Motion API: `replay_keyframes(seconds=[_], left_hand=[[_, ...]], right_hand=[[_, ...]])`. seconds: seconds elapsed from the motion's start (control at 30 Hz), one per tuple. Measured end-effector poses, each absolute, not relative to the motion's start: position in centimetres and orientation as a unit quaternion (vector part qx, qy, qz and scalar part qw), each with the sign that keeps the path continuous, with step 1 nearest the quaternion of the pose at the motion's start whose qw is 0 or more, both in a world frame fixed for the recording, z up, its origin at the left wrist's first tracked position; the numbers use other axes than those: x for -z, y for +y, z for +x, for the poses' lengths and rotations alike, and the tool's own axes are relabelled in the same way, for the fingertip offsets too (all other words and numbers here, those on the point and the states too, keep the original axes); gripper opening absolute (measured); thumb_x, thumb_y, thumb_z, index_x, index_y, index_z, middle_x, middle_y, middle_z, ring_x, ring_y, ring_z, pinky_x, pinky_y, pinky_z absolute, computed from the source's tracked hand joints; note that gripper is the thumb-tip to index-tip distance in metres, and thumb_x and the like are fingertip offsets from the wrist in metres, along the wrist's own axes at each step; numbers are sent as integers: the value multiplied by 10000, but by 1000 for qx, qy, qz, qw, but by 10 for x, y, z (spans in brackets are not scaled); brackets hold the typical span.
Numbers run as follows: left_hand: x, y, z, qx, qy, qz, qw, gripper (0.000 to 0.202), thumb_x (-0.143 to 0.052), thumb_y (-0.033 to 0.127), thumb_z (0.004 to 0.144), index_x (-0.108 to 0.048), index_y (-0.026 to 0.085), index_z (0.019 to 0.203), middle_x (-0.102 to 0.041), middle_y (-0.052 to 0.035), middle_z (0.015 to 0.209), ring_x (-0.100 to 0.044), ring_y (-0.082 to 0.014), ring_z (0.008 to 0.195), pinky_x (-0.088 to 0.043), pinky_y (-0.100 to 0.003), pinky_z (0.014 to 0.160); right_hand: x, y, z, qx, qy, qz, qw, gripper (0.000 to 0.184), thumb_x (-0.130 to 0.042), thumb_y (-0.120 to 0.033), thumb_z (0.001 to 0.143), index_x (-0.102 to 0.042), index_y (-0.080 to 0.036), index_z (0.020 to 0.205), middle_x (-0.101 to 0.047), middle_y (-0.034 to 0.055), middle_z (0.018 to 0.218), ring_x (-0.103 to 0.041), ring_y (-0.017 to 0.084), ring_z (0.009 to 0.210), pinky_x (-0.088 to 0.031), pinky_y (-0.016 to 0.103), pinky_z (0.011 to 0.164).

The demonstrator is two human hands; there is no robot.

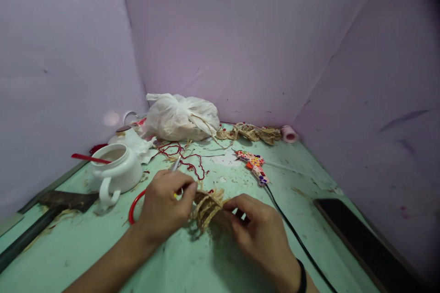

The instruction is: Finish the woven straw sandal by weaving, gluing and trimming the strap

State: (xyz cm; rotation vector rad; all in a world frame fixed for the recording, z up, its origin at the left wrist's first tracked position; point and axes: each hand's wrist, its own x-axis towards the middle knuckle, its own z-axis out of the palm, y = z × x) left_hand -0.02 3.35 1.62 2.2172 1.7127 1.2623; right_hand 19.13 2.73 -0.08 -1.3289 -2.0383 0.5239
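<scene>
Green tabletop point(103, 247): straw piece point(209, 207) between hands point(165, 202), pinched by both (at opposite ends).

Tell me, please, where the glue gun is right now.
In the head view, the glue gun lies right of centre on the green table, beyond the right hand and nearer than the pink roll.

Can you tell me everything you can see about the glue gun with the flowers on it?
The glue gun has a pale, flowery pattern with red, orange and purple bits, and it looks like plastic. It has an orange trigger, and a black cord runs from its handle toward the person. It lies on its side on the green table, its narrow, darker tip pointing left. Neither hand touches it. I can't tell whether it's hot.
</scene>
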Motion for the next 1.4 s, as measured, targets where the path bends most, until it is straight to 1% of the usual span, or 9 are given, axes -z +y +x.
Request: replay_keyframes(seconds=[0.13, 0.3, 0.43, 0.6, 0.87, 1.0, 1.2, 1.3, 1.4], left_hand=[[-3, 51, -12, -406, 634, 601, 268, 155, -522, 253, 728, -640, 158, 694, -624, -12, 650, -556, -151, 630, -417, -265, 582], [15, 56, -3, -381, 617, 514, 458, 197, -495, 214, 689, -615, 128, 820, -519, 22, 511, -465, -104, 412, -323, -201, 362], [11, 50, 1, -418, 566, 581, 409, 247, -544, 171, 660, -596, 136, 899, -591, -21, 698, -488, -94, 508, -396, -216, 453], [9, 44, 0, -417, 543, 669, 289, 198, -602, 139, 623, -582, 169, 818, -577, -27, 835, -511, -133, 698, -426, -236, 560], [13, 39, 11, -391, 529, 727, 199, 133, -603, 235, 704, -616, 167, 817, -559, -16, 762, -486, -116, 607, -413, -252, 578], [6, 43, 17, -375, 557, 718, 182, 219, -472, 256, 809, -659, 171, 733, -581, -22, 681, -515, -133, 616, -391, -257, 573], [-1, 54, 19, -255, 655, 688, 183, 208, -504, 233, 739, -624, 175, 579, -593, -16, 548, -525, -161, 527, -295, -250, 474], [-1, 56, 20, -242, 645, 692, 214, 179, -498, 212, 733, -613, 185, 599, -600, -8, 575, -540, -161, 565, -327, -253, 504], [1, 55, 22, -270, 622, 720, 150, 159, -477, 173, 752, -595, 179, 645, -581, -15, 647, -544, -155, 627, -369, -261, 567]], right_hand=[[10, 42, 196, -252, -728, -562, 301, 119, -553, -222, 720, -668, -207, 742, -650, 4, 608, -546, 152, 518, -373, 255, 515], [24, 56, 197, -503, -508, -580, 390, 149, -711, -279, 518, -637, -157, 560, -610, -5, 509, -510, 128, 467, -374, 237, 461], [31, 50, 189, -546, -446, -577, 411, 260, -714, -364, 508, -616, -143, 603, -614, 10, 506, -530, 137, 448, -415, 256, 449], [40, 42, 177, -518, -417, -586, 462, 262, -717, -349, 512, -587, -151, 623, -623, 9, 536, -542, 129, 491, -433, 249, 493], [44, 41, 174, -477, -441, -590, 480, 202, -704, -310, 530, -604, -151, 607, -643, 31, 546, -574, 162, 506, -456, 276, 503], [45, 40, 172, -460, -460, -587, 481, 155, -685, -283, 557, -602, -160, 603, -653, 40, 568, -592, 178, 539, -474, 290, 531], [45, 38, 171, -440, -489, -588, 471, 117, -653, -260, 600, -599, -160, 626, -651, 43, 595, -596, 187, 578, -474, 298, 562], [46, 38, 172, -442, -499, -583, 464, 104, -638, -248, 614, -592, -158, 639, -649, 47, 608, -591, 186, 580, -468, 299, 567], [46, 37, 172, -442, -510, -578, 460, 86, -627, -234, 617, -585, -161, 634, -646, 44, 608, -590, 187, 582, -461, 298, 567]])
